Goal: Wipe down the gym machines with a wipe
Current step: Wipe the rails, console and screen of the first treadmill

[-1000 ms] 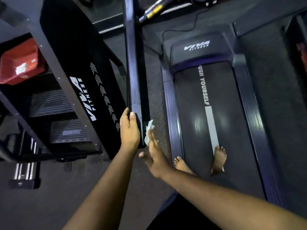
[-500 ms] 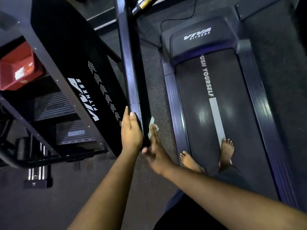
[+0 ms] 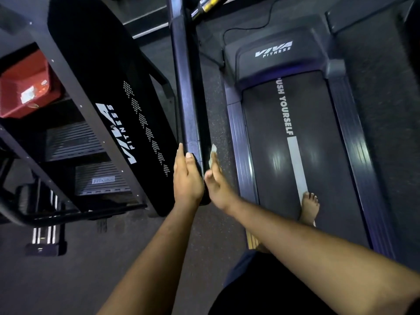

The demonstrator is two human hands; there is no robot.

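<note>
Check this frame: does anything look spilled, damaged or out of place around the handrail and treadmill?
Nothing looks spilled or broken. The one oddity: the person stands barefoot on the treadmill belt. The left hand rests on the handrail; the right hand presses the wipe against its side.

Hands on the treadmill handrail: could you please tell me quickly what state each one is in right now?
Left hand: open, fingers straight, resting against the handrail.
Right hand: open, straight fingers pressing the wipe against the handrail.
</note>
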